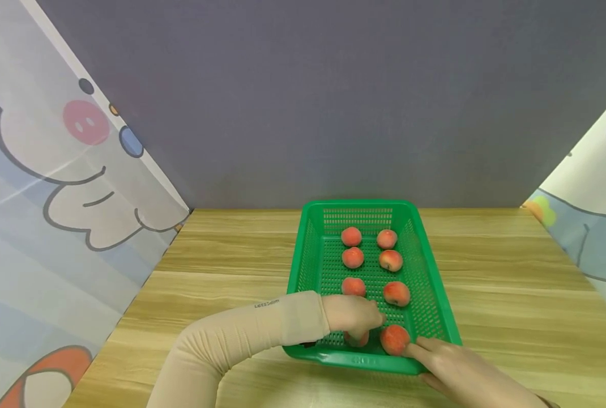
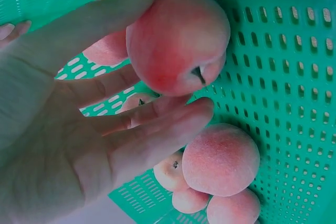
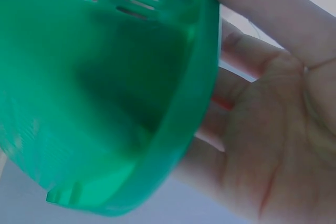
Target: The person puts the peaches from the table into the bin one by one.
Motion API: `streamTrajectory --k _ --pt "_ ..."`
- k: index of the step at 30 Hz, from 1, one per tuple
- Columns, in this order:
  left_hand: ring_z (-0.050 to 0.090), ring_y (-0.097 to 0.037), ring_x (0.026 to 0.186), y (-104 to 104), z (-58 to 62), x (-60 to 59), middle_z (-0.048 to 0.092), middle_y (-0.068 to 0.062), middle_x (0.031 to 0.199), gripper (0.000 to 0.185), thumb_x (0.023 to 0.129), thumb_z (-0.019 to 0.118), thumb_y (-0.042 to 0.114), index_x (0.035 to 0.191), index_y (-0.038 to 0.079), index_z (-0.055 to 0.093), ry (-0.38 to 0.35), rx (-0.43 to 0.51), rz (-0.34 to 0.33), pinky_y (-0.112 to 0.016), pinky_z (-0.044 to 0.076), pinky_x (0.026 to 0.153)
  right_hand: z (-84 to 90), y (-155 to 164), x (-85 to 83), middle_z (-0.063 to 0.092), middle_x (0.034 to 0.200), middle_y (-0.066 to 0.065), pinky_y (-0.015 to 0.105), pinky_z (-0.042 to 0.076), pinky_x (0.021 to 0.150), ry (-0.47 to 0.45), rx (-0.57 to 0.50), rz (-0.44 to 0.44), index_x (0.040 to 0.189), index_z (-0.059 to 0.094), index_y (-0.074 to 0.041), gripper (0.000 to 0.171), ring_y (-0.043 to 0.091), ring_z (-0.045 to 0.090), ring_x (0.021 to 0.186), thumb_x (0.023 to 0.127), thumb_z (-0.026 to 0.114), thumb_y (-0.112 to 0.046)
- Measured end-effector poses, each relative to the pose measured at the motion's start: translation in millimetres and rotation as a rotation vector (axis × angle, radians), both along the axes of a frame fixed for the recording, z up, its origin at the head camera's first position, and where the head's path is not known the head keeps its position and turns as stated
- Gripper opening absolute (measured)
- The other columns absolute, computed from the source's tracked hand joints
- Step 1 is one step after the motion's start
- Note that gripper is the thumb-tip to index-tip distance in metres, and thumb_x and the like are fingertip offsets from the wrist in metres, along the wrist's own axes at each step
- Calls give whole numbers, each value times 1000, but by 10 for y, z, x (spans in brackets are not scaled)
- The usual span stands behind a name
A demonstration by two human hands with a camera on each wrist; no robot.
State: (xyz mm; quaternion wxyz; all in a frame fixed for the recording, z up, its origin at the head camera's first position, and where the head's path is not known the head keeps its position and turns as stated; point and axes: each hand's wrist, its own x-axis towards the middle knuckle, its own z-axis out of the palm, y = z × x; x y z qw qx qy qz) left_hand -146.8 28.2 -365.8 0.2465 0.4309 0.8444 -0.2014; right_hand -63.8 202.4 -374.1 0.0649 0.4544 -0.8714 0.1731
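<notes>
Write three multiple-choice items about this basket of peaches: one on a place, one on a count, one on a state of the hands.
1. Where does the green basket stand?
A. on a wooden table
B. on a chair
C. on a metal shelf

2. How many peaches show in the head view?
A. four
B. eight
C. twelve

3. What does the left hand do?
A. hangs idle beside the basket
B. lifts the basket
C. holds a peach in its fingers

Answers:
1 A, wood grain surrounds the basket.
2 B, two rows of four, one partly hidden by the left hand.
3 C, the left wrist view shows fingers round the fruit; the right hand touches the basket's near corner.
</notes>
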Motion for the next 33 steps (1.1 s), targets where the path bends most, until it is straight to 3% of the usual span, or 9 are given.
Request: streamTrajectory --k 6,8,12,14,18,21,25,30,33 --pt "47 -6 78 -15 44 -1 46 2 126 49 81 63 14 126 24 47 -4 -10 -6 -17 40 59 -17 15 -1 54 82 -9 20 40 50 16 -2 -8 98 54 -14 39 2 51 69 64 73 -10" --pt "46 -6 77 -25 70 -2 49 3 120 47 80 64 14 123 24 49 -7 -1 -3 -17 40 58 -15 16 0 54 81 -9 21 40 50 24 0 -9 98 54 -13 39 2 51 68 64 74 -11" --pt "44 -6 75 -53 148 -6 52 6 92 33 75 69 17 105 21 55 -7 44 -30 -17 40 59 -8 14 -2 52 79 -11 19 39 49 13 4 -2 96 54 -14 38 0 48 66 63 74 -10" --pt "43 -6 75 -75 206 -8 52 7 88 32 74 69 17 102 20 56 -14 70 -33 -17 39 58 -7 13 -5 50 78 -12 18 38 48 1 7 6 95 54 -13 38 -1 46 65 63 74 -10" --pt "42 -7 74 -156 349 8 55 4 103 48 75 66 14 121 16 51 -64 140 5 -17 38 56 -1 12 -9 47 75 -12 18 37 48 -12 18 13 94 55 -11 36 -2 44 63 64 74 -12" --pt "41 -7 66 -234 453 31 58 2 96 55 78 62 15 130 13 44 -77 193 39 -17 36 52 14 17 -2 51 76 -9 20 40 48 -21 41 -13 95 56 -10 34 1 48 64 66 73 -17" --pt "38 -6 53 -348 565 70 50 3 72 35 83 61 24 114 12 52 9 241 37 -17 35 45 50 29 6 59 84 2 26 47 53 -68 99 -88 97 57 -10 32 15 59 71 72 71 -24" --pt "47 -4 64 -509 705 96 52 5 85 30 81 60 40 99 15 55 104 289 53 -18 42 54 109 64 5 58 93 3 28 49 57 -75 107 -144 101 58 -10 34 20 59 78 78 64 -34" --pt "53 -6 75 -619 778 105 55 4 93 33 81 60 41 102 16 56 127 329 82 -19 45 60 163 79 -13 56 92 -3 23 48 56 64 1 -136 101 59 -12 33 14 58 77 77 65 -34"
